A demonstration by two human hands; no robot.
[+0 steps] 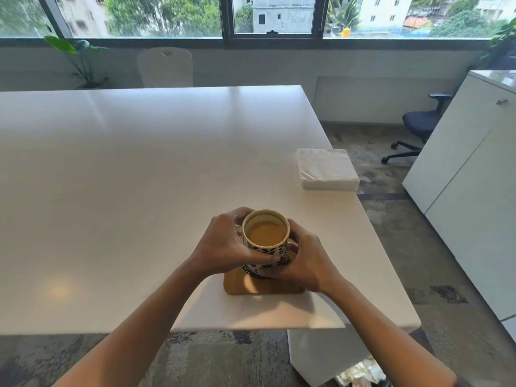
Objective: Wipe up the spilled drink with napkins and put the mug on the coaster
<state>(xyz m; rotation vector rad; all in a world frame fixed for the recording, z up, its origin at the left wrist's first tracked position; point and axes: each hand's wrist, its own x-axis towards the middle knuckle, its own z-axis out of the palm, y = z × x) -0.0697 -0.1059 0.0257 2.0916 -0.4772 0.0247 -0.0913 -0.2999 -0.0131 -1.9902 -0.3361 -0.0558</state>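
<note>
Both hands wrap around a mug (pixel 265 238) filled with a light brown milky drink. The left hand (pixel 226 244) curls around the mug's left side, its fingers (pixel 268 259) crossing the near wall low down. The right hand (pixel 304 261) clasps the right side, with fingertips under and against the base. The mug is cream with dark leaf-like marks on its wall and stands upright. It sits over the far part of a wooden coaster (pixel 262 286), which lies on the white desk (pixel 139 191) just below the hands and between the two wrists. Whether the mug's base rests fully on the coaster or is just above it cannot be told, since the fingers cover the contact.

Beyond the right hand, further away and to the right, a stack of white napkins (pixel 326 169) lies at the desk's right edge, well apart from the mug. The desk surface around the hands looks dry and clean. Below the right forearm, on the floor by the desk's base, crumpled white paper (pixel 360 372) shows.
</note>
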